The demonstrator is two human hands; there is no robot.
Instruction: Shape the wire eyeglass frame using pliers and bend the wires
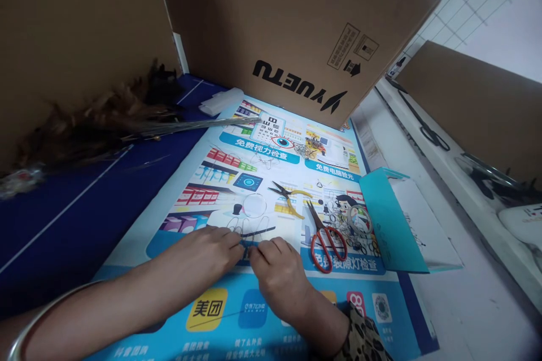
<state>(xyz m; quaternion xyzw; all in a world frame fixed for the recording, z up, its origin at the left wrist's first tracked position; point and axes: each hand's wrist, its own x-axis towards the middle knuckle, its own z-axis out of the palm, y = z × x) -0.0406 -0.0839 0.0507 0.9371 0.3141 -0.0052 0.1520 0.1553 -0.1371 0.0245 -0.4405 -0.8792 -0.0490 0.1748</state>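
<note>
My left hand (222, 245) and my right hand (275, 265) are close together over the printed poster (178, 242), fingers closed in a pinch. Between and just beyond them, thin bent wire (254, 227) rises in narrow loops, and both hands appear closed on it. The fingertips hide its lower ends. Yellow-handled pliers (290, 198) lie with jaws apart beyond my right hand. Red-handled scissors (324, 237) rest to the right of that hand. Beside the scissors is a pile of small bent wire pieces (342, 220) with a coil of wire (361, 220).
A teal open box (383, 225) stands at the right. Large cardboard boxes (296, 22) wall off the back and left. Brown feathers (93, 113) and a bundle of long straight wires (190, 125) lie on the blue surface at left. A white roll (221, 101) sits behind.
</note>
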